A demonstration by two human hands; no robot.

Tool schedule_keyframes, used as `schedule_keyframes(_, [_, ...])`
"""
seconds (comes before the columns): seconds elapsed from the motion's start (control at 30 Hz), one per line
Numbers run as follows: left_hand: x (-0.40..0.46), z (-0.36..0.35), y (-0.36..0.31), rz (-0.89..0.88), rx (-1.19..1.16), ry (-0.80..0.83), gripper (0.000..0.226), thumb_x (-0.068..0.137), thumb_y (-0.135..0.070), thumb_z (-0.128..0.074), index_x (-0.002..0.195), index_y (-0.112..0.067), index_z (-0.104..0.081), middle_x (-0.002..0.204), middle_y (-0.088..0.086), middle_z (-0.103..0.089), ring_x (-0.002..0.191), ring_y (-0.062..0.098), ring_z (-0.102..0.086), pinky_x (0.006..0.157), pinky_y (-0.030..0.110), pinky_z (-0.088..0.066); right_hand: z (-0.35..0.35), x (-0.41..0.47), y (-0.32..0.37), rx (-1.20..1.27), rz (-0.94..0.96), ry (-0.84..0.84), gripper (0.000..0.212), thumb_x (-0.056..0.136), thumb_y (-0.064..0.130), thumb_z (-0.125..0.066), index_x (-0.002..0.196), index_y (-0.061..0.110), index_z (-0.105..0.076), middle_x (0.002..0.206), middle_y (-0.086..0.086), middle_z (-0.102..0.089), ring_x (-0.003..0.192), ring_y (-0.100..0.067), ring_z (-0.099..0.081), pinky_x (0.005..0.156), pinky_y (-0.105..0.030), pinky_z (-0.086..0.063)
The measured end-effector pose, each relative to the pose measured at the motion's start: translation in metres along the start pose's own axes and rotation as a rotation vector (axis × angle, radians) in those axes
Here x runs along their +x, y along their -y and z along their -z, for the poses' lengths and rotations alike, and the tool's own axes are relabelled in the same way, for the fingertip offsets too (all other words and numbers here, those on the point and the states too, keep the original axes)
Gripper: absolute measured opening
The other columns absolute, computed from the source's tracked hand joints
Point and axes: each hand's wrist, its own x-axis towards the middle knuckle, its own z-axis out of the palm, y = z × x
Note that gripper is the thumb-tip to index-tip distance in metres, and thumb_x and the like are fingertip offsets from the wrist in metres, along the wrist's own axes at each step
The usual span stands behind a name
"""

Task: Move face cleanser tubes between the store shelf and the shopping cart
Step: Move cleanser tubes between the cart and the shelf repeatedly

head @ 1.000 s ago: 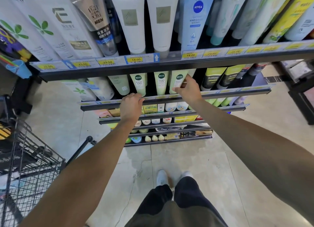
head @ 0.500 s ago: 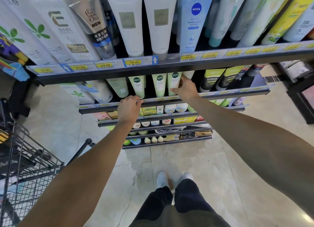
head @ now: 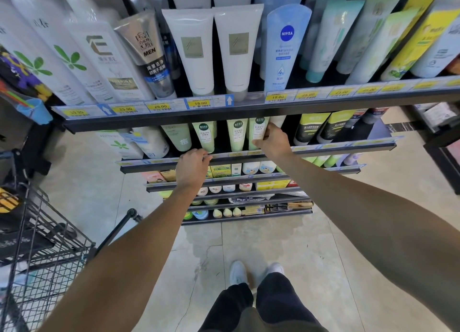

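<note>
Three pale green face cleanser tubes stand cap-down on the second shelf [head: 323,149]. My right hand [head: 273,141] grips the rightmost green tube [head: 258,130], fingers wrapped round its right side and thumb low at its front. The middle green tube [head: 237,135] and the left green tube [head: 206,136] stand untouched. Just below the left tube, my left hand [head: 192,168] has its fingers curled over the shelf's front rail. The wire shopping cart [head: 49,247] stands at my lower left.
The top shelf [head: 249,110] holds tall white, blue and green tubes and juts out above my hands. Black and yellow tubes [head: 313,127] stand right of my right hand. Lower shelves hold small jars and boxes. The cart holds dark items; tiled floor lies underfoot.
My right hand has slid round the rightmost green tube and closed on it. The view has tilted up slightly. My left hand stays at the shelf rail.
</note>
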Motion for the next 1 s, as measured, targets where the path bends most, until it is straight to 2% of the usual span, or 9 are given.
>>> schedule_keyframes(0.13, [-0.002,0.001,0.000,0.011,-0.024,0.046,0.028,0.099,-0.036,-0.064,0.111,-0.012,-0.073,0.102,0.006,-0.069,0.094,0.027,-0.066,0.076,0.041,-0.056,0.002,-0.004,-0.007,0.008,-0.032,0.022,0.050,0.088,0.017,-0.079,0.133,0.011,-0.057,0.125,-0.005,-0.070,0.117,-0.023,-0.065,0.099,-0.032,-0.051])
schedule_keyframes(0.23, [-0.011,0.007,-0.002,-0.005,-0.052,0.114,0.044,0.095,-0.039,-0.069,0.128,-0.010,-0.067,0.121,0.009,-0.068,0.113,0.028,-0.063,0.093,0.044,-0.055,0.008,-0.019,-0.012,0.028,-0.042,0.018,0.065,0.091,0.019,-0.077,0.149,0.008,-0.048,0.141,-0.010,-0.061,0.131,-0.025,-0.057,0.108,-0.034,-0.045])
schedule_keyframes(0.33, [-0.028,0.017,-0.003,-0.022,-0.020,0.100,0.052,0.096,-0.044,-0.065,0.138,-0.014,-0.059,0.134,0.007,-0.062,0.128,0.026,-0.055,0.107,0.045,-0.048,0.016,-0.049,-0.016,-0.013,0.004,0.008,0.057,0.099,0.023,-0.068,0.150,0.009,-0.048,0.149,-0.009,-0.055,0.136,-0.026,-0.053,0.109,-0.034,-0.043])
schedule_keyframes(0.47, [-0.076,0.033,-0.003,-0.004,0.027,-0.026,0.049,0.099,-0.045,-0.060,0.137,-0.014,-0.059,0.131,0.008,-0.063,0.123,0.029,-0.056,0.106,0.046,-0.047,0.020,-0.106,-0.020,-0.168,0.217,0.101,0.040,0.103,0.030,-0.061,0.140,0.017,-0.057,0.145,-0.003,-0.057,0.133,-0.023,-0.054,0.102,-0.028,-0.040])
schedule_keyframes(0.57, [-0.131,0.043,-0.001,0.125,0.056,-0.128,0.047,0.099,-0.049,-0.054,0.133,-0.017,-0.061,0.129,0.008,-0.063,0.120,0.032,-0.058,0.100,0.047,-0.049,0.013,-0.145,-0.015,-0.287,0.412,0.246,0.042,0.103,0.036,-0.057,0.142,0.020,-0.056,0.145,0.000,-0.055,0.137,-0.021,-0.050,0.111,-0.032,-0.039])
schedule_keyframes(0.63, [-0.172,0.047,0.000,0.217,0.057,-0.208,0.050,0.099,-0.054,-0.045,0.131,-0.020,-0.062,0.126,0.006,-0.064,0.117,0.031,-0.060,0.098,0.046,-0.050,0.005,-0.168,-0.010,-0.342,0.524,0.339,0.046,0.104,0.041,-0.052,0.146,0.023,-0.052,0.151,0.005,-0.048,0.144,-0.017,-0.042,0.116,-0.030,-0.034])
schedule_keyframes(0.8, [-0.266,0.055,0.014,0.525,0.047,-0.283,0.049,0.100,-0.054,-0.045,0.135,-0.023,-0.060,0.129,0.003,-0.063,0.120,0.029,-0.059,0.104,0.043,-0.046,-0.035,-0.213,0.004,-0.443,0.650,0.585,0.052,0.105,0.052,-0.043,0.154,0.034,-0.040,0.158,0.022,-0.028,0.151,-0.005,-0.025,0.120,-0.025,-0.025])
schedule_keyframes(0.9, [-0.318,0.062,0.027,0.683,0.056,-0.328,0.054,0.098,-0.057,-0.038,0.132,-0.022,-0.060,0.125,0.004,-0.065,0.116,0.030,-0.062,0.100,0.045,-0.051,-0.068,-0.236,0.015,-0.473,0.745,0.741,0.054,0.106,0.051,-0.042,0.156,0.031,-0.039,0.162,0.018,-0.028,0.153,-0.007,-0.022,0.121,-0.026,-0.024])
schedule_keyframes(1.0, [-0.364,0.077,0.036,0.835,0.038,-0.407,0.049,0.100,-0.053,-0.046,0.133,-0.019,-0.061,0.127,0.005,-0.065,0.118,0.031,-0.061,0.100,0.046,-0.051,-0.103,-0.258,0.032,-0.506,0.897,0.848,0.050,0.106,0.049,-0.043,0.152,0.030,-0.045,0.161,0.012,-0.036,0.150,-0.008,-0.029,0.119,-0.027,-0.028])
